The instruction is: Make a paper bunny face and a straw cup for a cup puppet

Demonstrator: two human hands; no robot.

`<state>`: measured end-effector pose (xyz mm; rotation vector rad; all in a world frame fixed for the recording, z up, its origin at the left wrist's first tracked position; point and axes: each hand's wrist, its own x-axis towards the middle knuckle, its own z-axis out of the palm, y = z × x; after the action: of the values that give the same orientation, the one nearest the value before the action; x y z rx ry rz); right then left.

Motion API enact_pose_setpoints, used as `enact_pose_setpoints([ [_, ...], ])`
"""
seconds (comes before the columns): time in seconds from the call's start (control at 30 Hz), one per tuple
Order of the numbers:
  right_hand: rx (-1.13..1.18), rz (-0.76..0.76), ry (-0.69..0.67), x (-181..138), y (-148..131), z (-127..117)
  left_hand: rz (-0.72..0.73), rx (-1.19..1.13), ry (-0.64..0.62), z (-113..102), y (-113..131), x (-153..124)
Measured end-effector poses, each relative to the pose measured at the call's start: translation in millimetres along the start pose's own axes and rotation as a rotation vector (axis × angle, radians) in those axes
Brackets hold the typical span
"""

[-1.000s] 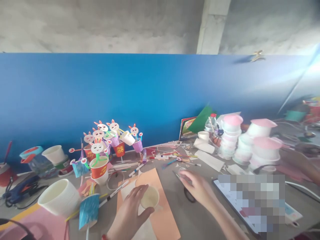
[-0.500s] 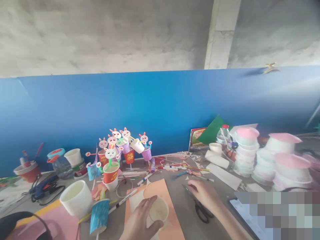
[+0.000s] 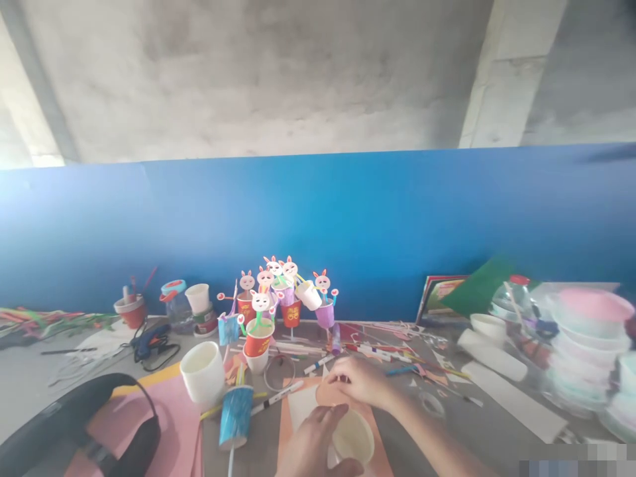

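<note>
Two bare hands at work over one sheet of orange paper (image 3: 287,417), which lies near us on the grey table with a white paper (image 3: 301,407) on top of it. The white cup (image 3: 354,437) stands on these sheets, mouth up, towards the near edge of our view. Our left hand (image 3: 318,440) is bent in a half-curl around the cup's left side, fingers at the far part of the rim and thumb at the near part, so we judge it a steadying hold. Our right hand (image 3: 358,382) is just beyond the cup, above the sheet's far edge, fingers curled in and their tips close together; we cannot tell whether anything is between them. Marker (image 3: 278,396) to the left of the right hand, blue cup (image 3: 235,416) with a stick further left, rabbit-faced figures (image 3: 260,301) behind. To do this part well, we would hold the cup lightly, since a thin wall probably dents, and press it down evenly so that it does not skid. We would also keep the sheets flat beneath it, work the right fingertips clear of the rim, and mind the forearm among the loose scraps (image 3: 440,379)
</note>
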<state>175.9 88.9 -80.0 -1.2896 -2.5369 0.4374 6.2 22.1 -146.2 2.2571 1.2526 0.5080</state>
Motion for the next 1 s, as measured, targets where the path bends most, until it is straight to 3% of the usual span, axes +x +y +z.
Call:
enact_pose_setpoints([
  [0.23, -0.062, -0.268, -0.259, 74.9, -48.7, 15.5, 0.031, 0.07, 0.026, 13.2, -12.1, 4.5],
  [0.33, -0.135, -0.299, -0.326, 92.5, -64.5, 24.2, 0.051, 0.119, 0.003, 20.2, -18.8, 8.7],
  [0.43, -0.195, -0.257, -0.344, 100.5, -63.2, 22.0, 0.037, 0.081, 0.008, 23.3, -23.6, 13.4],
  [0.7, -0.299, 0.063, -0.186, 88.1, 2.9, -22.3, 0.09, -0.116, -0.071, 13.4, -29.4, 14.9],
  [0.83, -0.289, 0.189, -0.116, 61.5, 43.5, -52.7, 0.13, -0.174, 0.014, 23.6, -40.9, 11.3],
  [1.0, -0.3, 0.393, -0.033, 6.6, 91.9, -92.6, 0.192, -0.186, 0.123, 29.7, -48.1, 5.2],
])
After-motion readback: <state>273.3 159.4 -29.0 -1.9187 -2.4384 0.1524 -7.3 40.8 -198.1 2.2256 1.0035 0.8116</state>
